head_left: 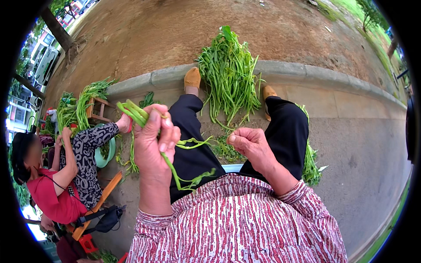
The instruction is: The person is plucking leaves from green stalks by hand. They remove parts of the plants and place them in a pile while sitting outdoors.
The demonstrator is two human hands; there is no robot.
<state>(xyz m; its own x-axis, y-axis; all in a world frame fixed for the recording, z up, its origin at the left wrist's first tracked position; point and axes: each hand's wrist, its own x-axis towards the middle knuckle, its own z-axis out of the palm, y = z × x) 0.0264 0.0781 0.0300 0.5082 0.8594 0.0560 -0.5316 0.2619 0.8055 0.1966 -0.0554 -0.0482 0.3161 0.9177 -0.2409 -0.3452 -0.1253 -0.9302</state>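
Raised in front of my left thigh, my left hand is closed around several green vegetable stems. Their cut-looking thick ends stick out past the fingers on the upper left. Thin leafy tips trail from below the palm toward my lap. My right hand hovers between my knees, thumb and forefinger pinched together. What that pinch holds, if anything, I cannot make out. Beyond it, between my feet, a large heap of long-stemmed greens leans on the curb, its leaves at the far end.
A stone curb crosses ahead, with bare dirt beyond. More greens lie beside my right leg. At left, a person in red sits on a wooden bench, handling greens near a green basin and a wooden stool.
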